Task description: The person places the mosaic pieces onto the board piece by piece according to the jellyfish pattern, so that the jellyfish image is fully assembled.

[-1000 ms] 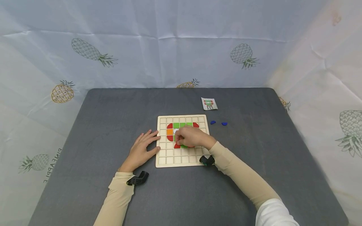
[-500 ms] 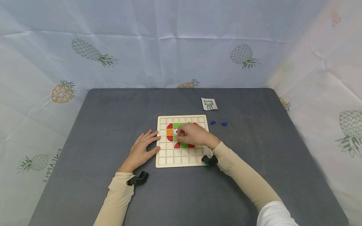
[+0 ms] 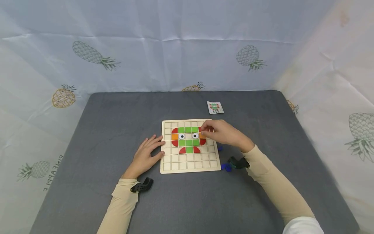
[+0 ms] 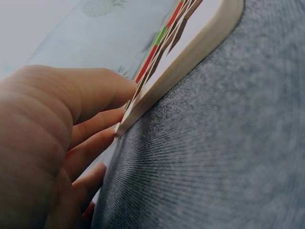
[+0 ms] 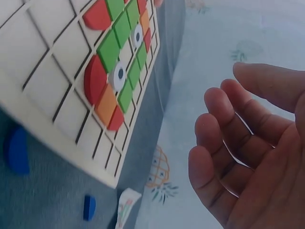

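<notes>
A square wooden grid board (image 3: 190, 166) carries flat red, green and orange pieces, including a green piece (image 3: 189, 149) low in the pattern, and two round white eye pieces (image 3: 181, 136). At its left edge rests my left hand (image 3: 145, 158), fingers spread and extended; the left wrist view shows the thumb (image 4: 107, 88) against the wooden rim. My right hand (image 3: 223, 131) is over the board's upper right, fingertips overlapping a red and an orange piece in the head view. In the right wrist view its fingers (image 5: 208, 131) are loosely bent, with nothing between them and the thumb.
Blue half-round pieces (image 3: 226, 167) lie on the dark table (image 3: 181, 204) right of the board, some hidden under my right arm. A small pattern card (image 3: 215, 107) lies behind the board. A pineapple-print cloth (image 3: 163, 61) hangs around the table.
My right hand has moved from the middle of the board to its upper right, uncovering the second eye piece and the coloured pieces. The left hand stays in place.
</notes>
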A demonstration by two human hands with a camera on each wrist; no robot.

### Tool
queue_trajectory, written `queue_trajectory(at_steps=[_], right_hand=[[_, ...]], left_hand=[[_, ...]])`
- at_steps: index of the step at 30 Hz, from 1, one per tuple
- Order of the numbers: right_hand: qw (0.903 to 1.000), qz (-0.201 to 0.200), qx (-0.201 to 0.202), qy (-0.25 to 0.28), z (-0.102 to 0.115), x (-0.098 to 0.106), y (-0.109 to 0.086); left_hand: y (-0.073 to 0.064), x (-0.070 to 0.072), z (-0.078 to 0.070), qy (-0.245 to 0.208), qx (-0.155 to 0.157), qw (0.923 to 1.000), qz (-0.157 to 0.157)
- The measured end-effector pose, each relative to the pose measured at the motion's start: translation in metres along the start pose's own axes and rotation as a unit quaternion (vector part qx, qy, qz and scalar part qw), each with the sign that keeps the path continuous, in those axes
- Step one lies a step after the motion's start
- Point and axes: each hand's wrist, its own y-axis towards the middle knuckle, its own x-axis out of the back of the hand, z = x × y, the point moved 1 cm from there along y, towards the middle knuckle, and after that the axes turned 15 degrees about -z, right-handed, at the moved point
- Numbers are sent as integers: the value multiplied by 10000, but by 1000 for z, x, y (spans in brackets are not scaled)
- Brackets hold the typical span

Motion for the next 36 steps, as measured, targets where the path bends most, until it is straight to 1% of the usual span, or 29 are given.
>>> queue_trajectory(at_steps=[7,10,15,20,26,31,36], right_hand=[[9991,-339,-224,-105,-13,20,-13],[9979,-530,-341,-163,-22,29,-14],[9944,-766,-671,-286,-41,39,-12],[9915,-847,-872,-465,-58,41,-12],[9874,-961,-957,-820,-79,40,-10],[9848,-892,-1127,-977,-93,40,-9],[9823,-778,-1139,-1266,-107,36,-9]], left_hand=[[0,0,0,-21,15,10000,3],[0,0,0,-29,14,10000,-17],[-1,0,0,-11,46,10000,-7],[-1,0,0,-24,46,10000,1],[-1,0,0,-25,30,10000,-19],[-1,0,0,-15,32,10000,-13],[-1,0,0,-29,24,10000,-29]])
